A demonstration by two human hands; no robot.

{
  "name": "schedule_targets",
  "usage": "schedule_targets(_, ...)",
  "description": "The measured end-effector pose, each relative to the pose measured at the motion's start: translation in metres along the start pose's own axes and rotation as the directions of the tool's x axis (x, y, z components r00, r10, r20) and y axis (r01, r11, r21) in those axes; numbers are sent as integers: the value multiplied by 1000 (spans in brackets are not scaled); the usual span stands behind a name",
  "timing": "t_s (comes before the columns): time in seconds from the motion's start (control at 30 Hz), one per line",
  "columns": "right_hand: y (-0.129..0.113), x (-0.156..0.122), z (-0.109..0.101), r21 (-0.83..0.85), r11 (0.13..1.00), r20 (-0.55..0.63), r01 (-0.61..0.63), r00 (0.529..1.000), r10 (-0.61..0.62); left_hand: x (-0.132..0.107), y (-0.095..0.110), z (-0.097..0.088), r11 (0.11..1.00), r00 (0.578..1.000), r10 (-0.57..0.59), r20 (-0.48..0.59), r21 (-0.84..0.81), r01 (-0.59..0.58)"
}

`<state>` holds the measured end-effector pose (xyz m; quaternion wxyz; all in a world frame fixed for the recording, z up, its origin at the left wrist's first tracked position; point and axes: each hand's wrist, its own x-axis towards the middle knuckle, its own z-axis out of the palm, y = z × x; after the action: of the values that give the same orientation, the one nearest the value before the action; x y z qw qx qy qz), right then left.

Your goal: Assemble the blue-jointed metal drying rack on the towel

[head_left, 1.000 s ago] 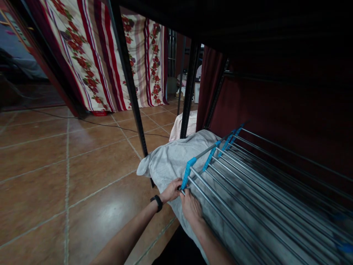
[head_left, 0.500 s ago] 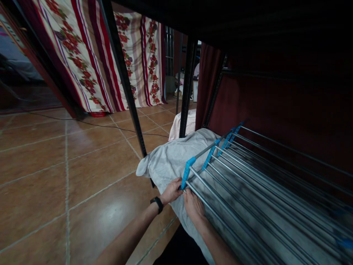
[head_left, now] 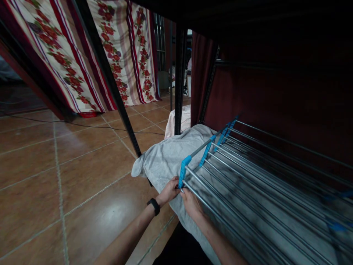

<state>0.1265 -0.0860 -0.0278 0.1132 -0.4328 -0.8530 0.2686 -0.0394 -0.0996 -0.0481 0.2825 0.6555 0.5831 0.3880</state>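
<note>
A rack of metal tubes (head_left: pixel 234 195) with blue plastic joints lies on a grey blanket (head_left: pixel 168 158). It looks like a folding clothes drying rack. At its near left corner, my left hand (head_left: pixel 169 189), with a black band on the wrist, has its fingers closed at the bottom of the blue corner joint (head_left: pixel 182 171). Just to the right, my right hand (head_left: pixel 191 202) is closed at the end of the lowest front tube, below that same joint. The fingertips of both hands are partly hidden behind the joint and tube.
A black metal post (head_left: pixel 110 81) stands left of the blanket, and a second dark post (head_left: pixel 179 81) rises behind it. A dark shelf hangs low overhead. Brown floor tiles (head_left: pixel 91 173) carry a thin cable (head_left: pixel 96 126). A striped floral curtain (head_left: pixel 118 55) hangs behind.
The view has shifted slightly, so the curtain, posts and rack all sit a little further left. Both hands stay at the same blue corner joint.
</note>
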Motion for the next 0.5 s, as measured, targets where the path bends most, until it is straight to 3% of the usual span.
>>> schedule_targets(0.5,8,-3,1,97,995,-31,13,999,-10,-1,7,-4,999,997,-5,78,-35,8)
